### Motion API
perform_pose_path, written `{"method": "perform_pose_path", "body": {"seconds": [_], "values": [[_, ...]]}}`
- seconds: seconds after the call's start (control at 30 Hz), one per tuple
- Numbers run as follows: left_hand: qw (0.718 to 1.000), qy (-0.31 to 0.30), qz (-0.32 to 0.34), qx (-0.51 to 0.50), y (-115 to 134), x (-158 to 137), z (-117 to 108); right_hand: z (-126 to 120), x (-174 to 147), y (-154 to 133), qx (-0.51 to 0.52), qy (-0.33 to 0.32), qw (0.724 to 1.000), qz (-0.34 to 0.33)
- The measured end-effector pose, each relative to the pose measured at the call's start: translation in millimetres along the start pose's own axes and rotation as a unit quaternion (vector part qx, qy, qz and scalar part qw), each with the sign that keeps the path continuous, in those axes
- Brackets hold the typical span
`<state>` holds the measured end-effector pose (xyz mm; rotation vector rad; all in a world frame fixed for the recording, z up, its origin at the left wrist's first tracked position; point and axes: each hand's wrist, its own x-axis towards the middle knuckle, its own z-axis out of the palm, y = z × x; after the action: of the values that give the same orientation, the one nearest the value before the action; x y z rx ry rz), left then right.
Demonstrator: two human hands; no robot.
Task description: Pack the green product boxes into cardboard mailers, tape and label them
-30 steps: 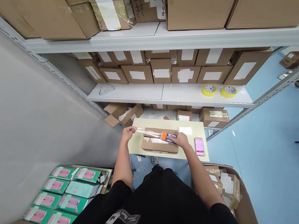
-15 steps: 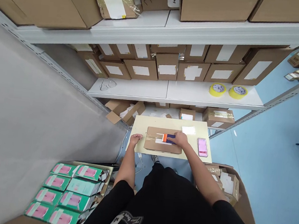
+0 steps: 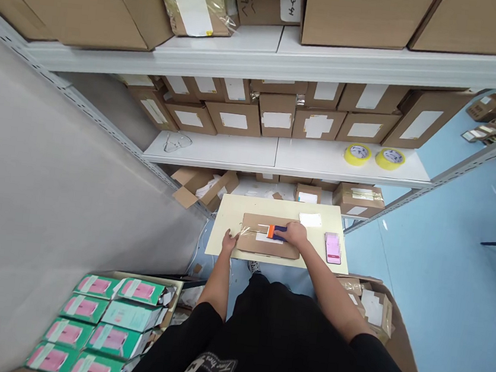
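Note:
A flat brown cardboard box (image 3: 263, 248) with clear tape across its left part and a white label lies on the small cream table (image 3: 223, 207). My right hand (image 3: 296, 233) rests over the box's right half, closed around a dark-blue and orange hand tool (image 3: 273, 232) with a pale edge; its exact kind is too small to tell. That edge lies over the label, facing left. At the box's left end, my left hand (image 3: 229, 241) has its fingers apart, with the thumb side against or very close to the cardboard.
A white paper (image 3: 310, 219) and a phone (image 3: 333, 247) lie on the table's right side. Shelves of boxes rise behind, with two yellow tape rolls (image 3: 358, 154). An open carton (image 3: 203, 186) stands behind left, green-and-pink packages (image 3: 82, 307) lower left, and a large carton (image 3: 404, 347) lower right.
My left hand has come down to the box's left edge, its closed fingers now spread. My right hand with the tool stays over the label, barely moved. The view has shifted slightly.

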<state>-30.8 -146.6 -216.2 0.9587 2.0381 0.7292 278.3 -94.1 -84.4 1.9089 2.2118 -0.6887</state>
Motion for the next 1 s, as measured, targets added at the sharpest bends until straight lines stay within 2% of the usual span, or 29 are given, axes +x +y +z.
{"method": "perform_pose_path", "body": {"seconds": [0.1, 0.23, 0.37, 0.47, 0.57, 0.87, 1.0], "values": [[0.999, -0.019, 0.025, 0.025, 11, 2, -3, -3, 4, -4, 0.005, -0.003, 1.0, 0.013], [0.994, -0.078, 0.059, 0.054, 25, 3, 10, -7, 12, -15, -0.003, -0.032, 0.999, 0.027], [0.992, -0.086, 0.068, 0.068, 26, 0, 20, -11, 21, -27, -0.022, -0.069, 0.997, 0.023], [0.991, -0.082, 0.073, 0.07, 23, -2, 19, -15, 24, -22, -0.031, -0.08, 0.996, 0.014], [0.992, -0.079, 0.077, 0.063, 23, -1, 18, -25, 20, 7, -0.042, -0.08, 0.995, 0.03], [0.995, -0.074, 0.072, 0.016, 24, 6, 19, -56, -22, 132, -0.083, -0.078, 0.988, 0.109], [0.995, -0.071, 0.063, 0.019, 24, 9, 19, -54, -37, 157, -0.088, -0.072, 0.982, 0.15]]}}
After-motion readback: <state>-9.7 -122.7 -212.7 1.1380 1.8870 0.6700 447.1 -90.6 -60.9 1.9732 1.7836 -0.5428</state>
